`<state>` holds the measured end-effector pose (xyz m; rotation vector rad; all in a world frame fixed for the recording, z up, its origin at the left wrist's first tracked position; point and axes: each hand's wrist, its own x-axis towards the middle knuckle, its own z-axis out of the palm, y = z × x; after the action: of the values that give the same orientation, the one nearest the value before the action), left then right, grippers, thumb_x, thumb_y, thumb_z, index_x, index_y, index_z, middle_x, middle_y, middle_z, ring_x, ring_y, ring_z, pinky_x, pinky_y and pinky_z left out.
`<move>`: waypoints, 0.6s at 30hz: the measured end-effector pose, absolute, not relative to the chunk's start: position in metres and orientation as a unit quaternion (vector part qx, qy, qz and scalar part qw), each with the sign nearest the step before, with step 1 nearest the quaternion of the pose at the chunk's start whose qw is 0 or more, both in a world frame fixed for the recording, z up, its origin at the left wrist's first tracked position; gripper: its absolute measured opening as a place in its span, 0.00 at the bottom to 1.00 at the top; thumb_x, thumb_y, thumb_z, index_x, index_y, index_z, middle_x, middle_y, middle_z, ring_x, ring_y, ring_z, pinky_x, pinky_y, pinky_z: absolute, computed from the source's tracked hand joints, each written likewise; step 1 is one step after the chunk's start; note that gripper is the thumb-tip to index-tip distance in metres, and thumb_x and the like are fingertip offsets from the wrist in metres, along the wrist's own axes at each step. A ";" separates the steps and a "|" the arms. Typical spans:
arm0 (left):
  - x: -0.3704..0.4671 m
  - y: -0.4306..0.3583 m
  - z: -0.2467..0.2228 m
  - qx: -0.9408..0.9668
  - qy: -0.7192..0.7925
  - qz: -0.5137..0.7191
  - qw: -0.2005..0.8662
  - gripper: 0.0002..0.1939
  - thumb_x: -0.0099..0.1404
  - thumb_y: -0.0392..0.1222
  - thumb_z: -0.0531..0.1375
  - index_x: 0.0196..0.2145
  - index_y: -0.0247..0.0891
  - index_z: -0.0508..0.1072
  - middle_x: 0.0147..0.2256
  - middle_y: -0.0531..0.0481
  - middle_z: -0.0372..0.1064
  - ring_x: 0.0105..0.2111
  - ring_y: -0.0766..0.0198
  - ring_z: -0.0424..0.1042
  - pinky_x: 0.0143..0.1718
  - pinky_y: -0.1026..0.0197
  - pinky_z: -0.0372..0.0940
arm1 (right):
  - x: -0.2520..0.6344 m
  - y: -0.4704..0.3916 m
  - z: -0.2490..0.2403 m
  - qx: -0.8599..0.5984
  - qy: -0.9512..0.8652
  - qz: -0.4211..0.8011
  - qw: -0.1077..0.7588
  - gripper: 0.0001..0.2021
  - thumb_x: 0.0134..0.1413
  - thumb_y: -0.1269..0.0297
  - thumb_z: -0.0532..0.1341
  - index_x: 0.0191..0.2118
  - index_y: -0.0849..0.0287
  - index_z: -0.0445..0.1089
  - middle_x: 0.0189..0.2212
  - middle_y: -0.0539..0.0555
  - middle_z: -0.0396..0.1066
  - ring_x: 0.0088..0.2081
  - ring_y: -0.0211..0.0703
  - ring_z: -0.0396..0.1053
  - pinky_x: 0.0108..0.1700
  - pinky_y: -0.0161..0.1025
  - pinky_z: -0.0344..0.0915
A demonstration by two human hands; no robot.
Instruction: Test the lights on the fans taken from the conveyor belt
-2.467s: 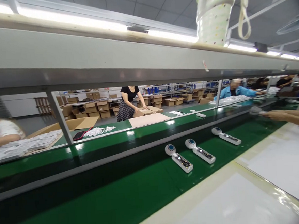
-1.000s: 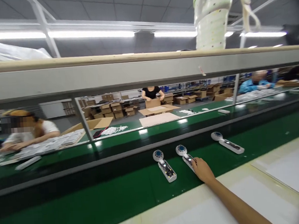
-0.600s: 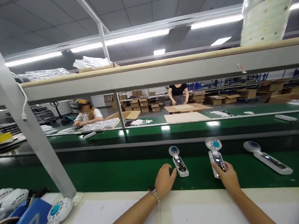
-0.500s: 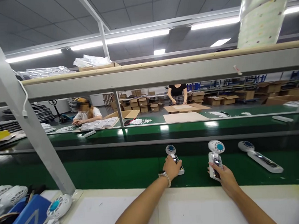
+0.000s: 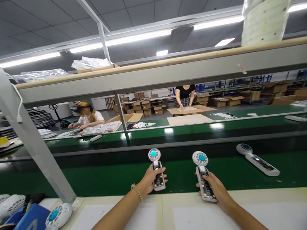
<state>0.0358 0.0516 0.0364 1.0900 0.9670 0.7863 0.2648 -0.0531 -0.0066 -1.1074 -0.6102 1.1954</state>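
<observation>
Raising left fan (image 5: 156, 164) off green belt (image 5: 108, 181) since half a second ago, head view. Gripping it in left hand (image 5: 147, 180); gripping right fan (image 5: 201, 173) in right hand (image 5: 218, 191), tilted, near belt's front edge. Holding two so far, circuits (image 5: 159, 182) exposed; leaving third fan (image 5: 257, 160) lying on belt, untouched.

Between the left fan (image 5: 156, 163) and the right fan (image 5: 202, 169) — one in each hand — a strip of green belt (image 5: 102, 178) gives room to pass. Left of the left hand (image 5: 149, 179), the belt lies open to the slanted post (image 5: 34, 135). A lying fan (image 5: 259, 162) blocks part of the right side (though a gap separates it from the right hand (image 5: 214, 186)). Overhead, the shelf beam (image 5: 166, 72) bars the way.
</observation>
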 end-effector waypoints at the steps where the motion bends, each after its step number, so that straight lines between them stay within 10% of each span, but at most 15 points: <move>1: 0.022 0.045 0.034 0.474 0.422 0.360 0.684 0.18 0.55 0.42 0.62 0.40 0.40 0.58 0.36 0.50 0.66 0.30 0.65 0.71 0.33 0.55 0.69 | 0.253 -0.053 -0.006 -0.483 -0.278 0.538 0.632 0.21 0.46 0.59 0.60 0.47 0.59 0.60 0.20 0.51 0.73 0.16 0.43 0.69 0.19 0.37 0.65; 18: -0.029 0.012 0.014 0.461 0.364 0.381 0.713 0.20 0.53 0.31 0.58 0.43 0.37 0.58 0.36 0.47 0.65 0.34 0.60 0.70 0.37 0.55 0.65 | 0.161 -0.026 -0.008 -0.433 -0.395 0.629 0.510 0.35 0.46 0.50 0.60 0.56 0.58 0.44 0.25 0.50 0.73 0.24 0.44 0.71 0.28 0.41 0.64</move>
<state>-0.0295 0.0117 0.0140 1.0223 0.8075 0.8450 0.1606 -0.0259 -0.0080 -1.0412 -0.9517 1.5154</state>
